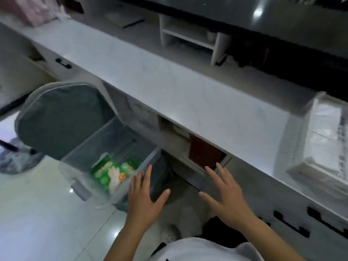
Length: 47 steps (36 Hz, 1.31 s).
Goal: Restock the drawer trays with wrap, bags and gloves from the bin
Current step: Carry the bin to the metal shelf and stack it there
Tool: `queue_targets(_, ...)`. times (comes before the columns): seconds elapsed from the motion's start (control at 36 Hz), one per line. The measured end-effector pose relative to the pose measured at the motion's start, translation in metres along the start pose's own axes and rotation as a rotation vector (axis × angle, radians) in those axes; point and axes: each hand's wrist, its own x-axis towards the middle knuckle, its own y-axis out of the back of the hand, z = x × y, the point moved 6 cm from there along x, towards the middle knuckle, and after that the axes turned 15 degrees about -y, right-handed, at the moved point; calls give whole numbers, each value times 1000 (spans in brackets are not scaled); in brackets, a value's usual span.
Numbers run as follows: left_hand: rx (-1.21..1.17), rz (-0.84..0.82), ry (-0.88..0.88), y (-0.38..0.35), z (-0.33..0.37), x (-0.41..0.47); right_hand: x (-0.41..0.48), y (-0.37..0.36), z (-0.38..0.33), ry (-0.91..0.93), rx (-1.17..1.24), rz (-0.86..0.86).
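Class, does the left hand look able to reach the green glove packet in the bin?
Probably yes: the left hand hovers open at the rim of the clear bin, where the green glove packet lies uncovered.

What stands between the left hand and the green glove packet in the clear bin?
Only the side wall of the clear bin, right at the fingertips of the left hand. The bin is open on top and nothing visible covers the green glove packet, so the hand could probably reach it over the rim.
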Motion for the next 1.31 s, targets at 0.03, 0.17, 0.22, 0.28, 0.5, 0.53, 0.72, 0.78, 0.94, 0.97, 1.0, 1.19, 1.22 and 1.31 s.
queue_targets(0.03,-16,19,51,7,-14,-12,2,-6,-8,11,-11,-26)
queue_targets(0.17,-140,145,286,30,-69,-59,15,-33,-56,98,-63,-96)
queue_targets(0.22,-200,198,364,34,-89,-69,25,-44,-75,140,-107,-119)
queue_targets(0.28,-273,243,469,39,-108,-78,39,-57,-92,170,-177,-148)
queue_targets(0.5,-443,425,772,66,-182,-83,150,-117,-162,205,-433,-303)
queue_targets(0.53,-447,435,804,69,-193,-81,169,-126,-169,196,-438,-318)
queue_targets(0.72,-535,446,1024,82,-265,-39,285,-194,-208,32,-407,-460)
queue_targets(0.78,-556,454,1065,83,-285,-22,308,-205,-217,9,-413,-430)
queue_targets(0.94,-575,534,1149,85,-334,21,362,-221,-240,-33,-332,-398)
queue_targets(0.97,-570,552,1164,85,-339,25,370,-220,-243,-28,-358,-335)
queue_targets(1.0,-562,569,1182,86,-342,28,377,-217,-246,-31,-385,-267)
queue_targets(1.19,-632,615,1282,88,-360,25,422,-214,-245,-244,-139,-151)
queue_targets(1.22,-677,625,1302,88,-362,23,426,-215,-244,-268,-114,-162)
queue_targets(1.31,-814,667,1350,90,-362,19,432,-216,-239,-370,-66,-203)
